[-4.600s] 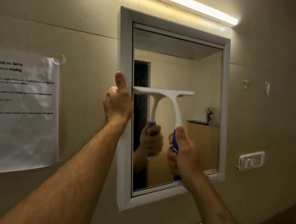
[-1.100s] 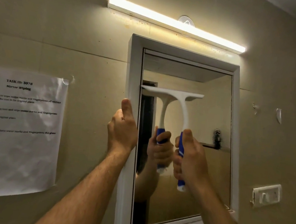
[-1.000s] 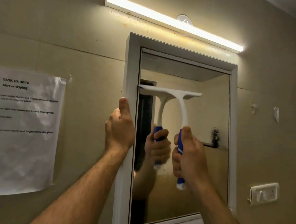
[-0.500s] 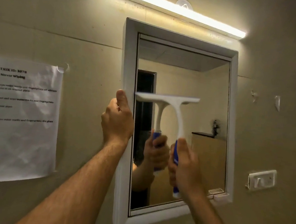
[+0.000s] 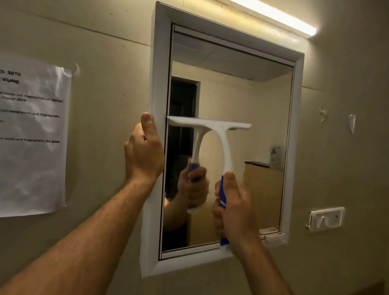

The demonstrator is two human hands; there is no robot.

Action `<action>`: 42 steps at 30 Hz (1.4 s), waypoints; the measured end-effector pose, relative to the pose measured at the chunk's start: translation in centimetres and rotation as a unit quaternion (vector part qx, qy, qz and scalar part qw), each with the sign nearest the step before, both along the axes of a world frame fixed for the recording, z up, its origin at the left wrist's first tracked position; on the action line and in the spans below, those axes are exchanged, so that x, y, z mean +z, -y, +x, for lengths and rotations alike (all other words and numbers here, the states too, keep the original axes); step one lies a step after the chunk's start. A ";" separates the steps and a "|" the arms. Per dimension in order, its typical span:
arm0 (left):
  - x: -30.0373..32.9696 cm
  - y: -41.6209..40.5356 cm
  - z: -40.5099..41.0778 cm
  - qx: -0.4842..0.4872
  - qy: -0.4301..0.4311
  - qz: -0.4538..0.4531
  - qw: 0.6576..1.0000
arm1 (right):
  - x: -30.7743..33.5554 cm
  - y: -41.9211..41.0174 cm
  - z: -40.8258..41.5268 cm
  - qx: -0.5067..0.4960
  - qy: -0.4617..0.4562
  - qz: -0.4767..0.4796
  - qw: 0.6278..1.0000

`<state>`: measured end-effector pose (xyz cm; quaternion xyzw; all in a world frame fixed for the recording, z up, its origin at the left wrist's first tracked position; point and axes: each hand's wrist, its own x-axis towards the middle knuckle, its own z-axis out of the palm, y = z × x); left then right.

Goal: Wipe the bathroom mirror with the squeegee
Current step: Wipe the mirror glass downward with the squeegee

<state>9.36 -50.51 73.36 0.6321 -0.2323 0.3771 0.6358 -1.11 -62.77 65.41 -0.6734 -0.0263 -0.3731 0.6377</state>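
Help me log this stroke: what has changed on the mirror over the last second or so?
The squeegee, in the right hand, has slid down the glass: its blade sat in the upper part of the mirror a second ago and is now about mid-height, at the glass's left edge. Nothing was taken or released. The left hand still grips the mirror's left frame.

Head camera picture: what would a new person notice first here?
First, the white squeegee, its blade against the mirror at mid-height on the left, held by the right hand. Next, the left hand gripping the frame's left edge. Then the glowing light bar above and the paper notice at left.
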 end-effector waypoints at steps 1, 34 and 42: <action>-0.2 0.0 0.1 -0.001 0.000 -0.002 1.000 | -1.5 -0.2 -0.2 -0.001 -0.003 0.008 1.000; -1.6 -0.4 1.3 -0.025 0.019 -0.016 0.999 | -6.6 -0.2 -0.4 0.024 -0.013 0.066 0.997; -3.9 -0.3 1.7 -0.054 -0.023 -0.010 0.998 | -8.2 -1.3 -1.2 -0.030 -0.045 0.066 0.996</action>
